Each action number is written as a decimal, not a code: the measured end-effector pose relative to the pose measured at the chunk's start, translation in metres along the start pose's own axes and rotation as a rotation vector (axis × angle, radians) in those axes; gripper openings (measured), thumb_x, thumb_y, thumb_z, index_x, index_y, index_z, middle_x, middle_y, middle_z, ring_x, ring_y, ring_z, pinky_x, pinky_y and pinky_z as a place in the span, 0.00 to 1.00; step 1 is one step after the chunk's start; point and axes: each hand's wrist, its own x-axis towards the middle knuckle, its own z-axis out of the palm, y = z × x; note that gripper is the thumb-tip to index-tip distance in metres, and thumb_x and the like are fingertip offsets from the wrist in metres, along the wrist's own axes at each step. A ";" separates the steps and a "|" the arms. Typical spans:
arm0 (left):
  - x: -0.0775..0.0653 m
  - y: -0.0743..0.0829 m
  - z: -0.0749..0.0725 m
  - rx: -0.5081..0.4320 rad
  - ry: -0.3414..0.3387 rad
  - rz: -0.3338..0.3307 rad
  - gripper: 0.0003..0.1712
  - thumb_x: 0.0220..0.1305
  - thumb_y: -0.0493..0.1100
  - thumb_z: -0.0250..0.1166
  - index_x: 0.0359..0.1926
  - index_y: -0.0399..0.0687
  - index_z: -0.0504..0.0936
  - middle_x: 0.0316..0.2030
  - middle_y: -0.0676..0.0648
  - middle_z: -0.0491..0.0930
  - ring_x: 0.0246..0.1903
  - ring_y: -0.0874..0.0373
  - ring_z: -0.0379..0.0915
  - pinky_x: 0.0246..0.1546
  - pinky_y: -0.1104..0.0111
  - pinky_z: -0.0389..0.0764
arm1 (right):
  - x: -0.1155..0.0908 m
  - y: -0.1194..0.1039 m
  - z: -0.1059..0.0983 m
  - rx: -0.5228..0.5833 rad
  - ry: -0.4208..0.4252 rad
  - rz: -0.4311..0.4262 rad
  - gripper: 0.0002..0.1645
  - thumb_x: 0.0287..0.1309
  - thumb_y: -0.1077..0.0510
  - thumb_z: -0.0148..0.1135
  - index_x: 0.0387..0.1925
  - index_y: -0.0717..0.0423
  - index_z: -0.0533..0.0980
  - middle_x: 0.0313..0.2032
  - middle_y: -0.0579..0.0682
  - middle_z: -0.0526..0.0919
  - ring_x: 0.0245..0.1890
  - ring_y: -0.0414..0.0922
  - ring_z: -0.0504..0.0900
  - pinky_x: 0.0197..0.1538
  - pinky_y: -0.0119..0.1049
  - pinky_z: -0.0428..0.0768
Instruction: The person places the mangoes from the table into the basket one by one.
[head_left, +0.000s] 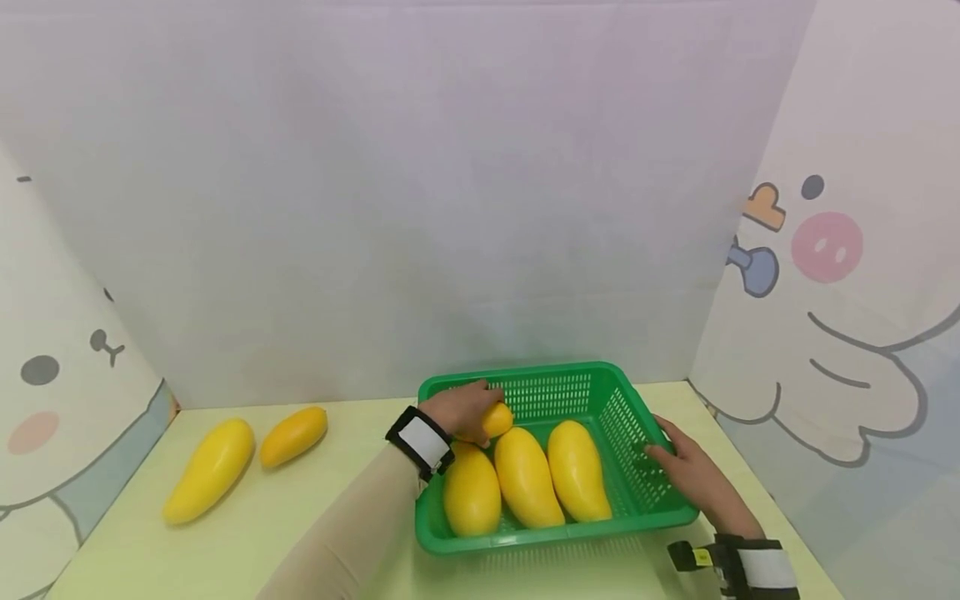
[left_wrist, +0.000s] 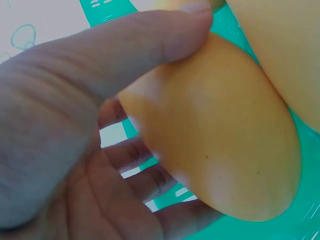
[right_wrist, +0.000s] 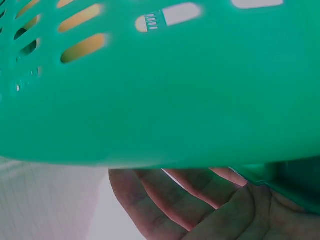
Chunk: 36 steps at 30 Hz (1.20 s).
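Observation:
A green plastic basket (head_left: 637, 523) with slotted walls holds three large yellow mangoes: a left one (head_left: 472, 492), a middle one (head_left: 527, 479) and a right one (head_left: 579, 471). Over the basket's back left corner, my left hand (head_left: 467, 410) grips a smaller orange-yellow mango (head_left: 497, 419), partly hidden by the fingers. The left wrist view has the left large mango (left_wrist: 225, 135) close beside that hand's thumb and fingers. My right hand (head_left: 688, 467) holds the basket's right rim, thumb on the inner side; its fingers (right_wrist: 170, 205) show below the green rim in the right wrist view.
On the pale yellow table (head_left: 315, 508), to the left of the basket, lie a long yellow mango (head_left: 212, 471) and a smaller orange-yellow mango (head_left: 294, 437). A plain pale back wall (head_left: 375, 208) stands close behind the basket. Cartoon-printed side panels (head_left: 847, 333) flank the table.

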 end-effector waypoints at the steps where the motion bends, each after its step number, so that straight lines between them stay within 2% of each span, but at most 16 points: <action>1: 0.000 0.000 0.000 0.004 0.001 -0.008 0.36 0.49 0.52 0.72 0.60 0.59 0.68 0.48 0.49 0.70 0.41 0.57 0.69 0.34 0.65 0.74 | 0.000 0.000 0.000 0.003 0.000 -0.003 0.39 0.68 0.47 0.46 0.72 0.55 0.45 0.60 0.69 0.62 0.43 0.52 0.75 0.38 0.44 0.77; 8: 0.001 0.004 0.000 0.055 0.002 -0.019 0.37 0.50 0.53 0.71 0.61 0.57 0.68 0.52 0.46 0.67 0.45 0.54 0.68 0.36 0.64 0.75 | 0.001 0.001 -0.002 0.008 0.001 -0.029 0.38 0.68 0.47 0.46 0.72 0.54 0.45 0.60 0.70 0.62 0.43 0.52 0.75 0.38 0.45 0.77; 15: -0.004 0.003 0.001 0.082 0.034 0.008 0.34 0.50 0.51 0.71 0.58 0.54 0.70 0.51 0.46 0.66 0.46 0.54 0.63 0.38 0.65 0.74 | 0.003 0.001 -0.004 0.007 -0.003 -0.033 0.38 0.68 0.47 0.46 0.72 0.55 0.45 0.60 0.69 0.62 0.43 0.52 0.75 0.39 0.45 0.77; 23: -0.007 0.003 0.002 0.273 0.099 0.070 0.33 0.48 0.55 0.72 0.56 0.57 0.73 0.46 0.48 0.70 0.46 0.53 0.62 0.46 0.63 0.72 | 0.002 0.000 -0.004 0.008 -0.007 -0.025 0.38 0.69 0.47 0.46 0.72 0.55 0.45 0.60 0.70 0.62 0.43 0.52 0.75 0.38 0.45 0.77; 36: -0.012 0.006 -0.001 0.267 0.077 0.066 0.32 0.51 0.52 0.70 0.58 0.58 0.72 0.50 0.48 0.70 0.49 0.53 0.63 0.45 0.65 0.73 | -0.002 0.001 -0.004 0.020 -0.015 -0.028 0.38 0.69 0.46 0.46 0.72 0.54 0.45 0.60 0.70 0.62 0.44 0.53 0.75 0.38 0.45 0.77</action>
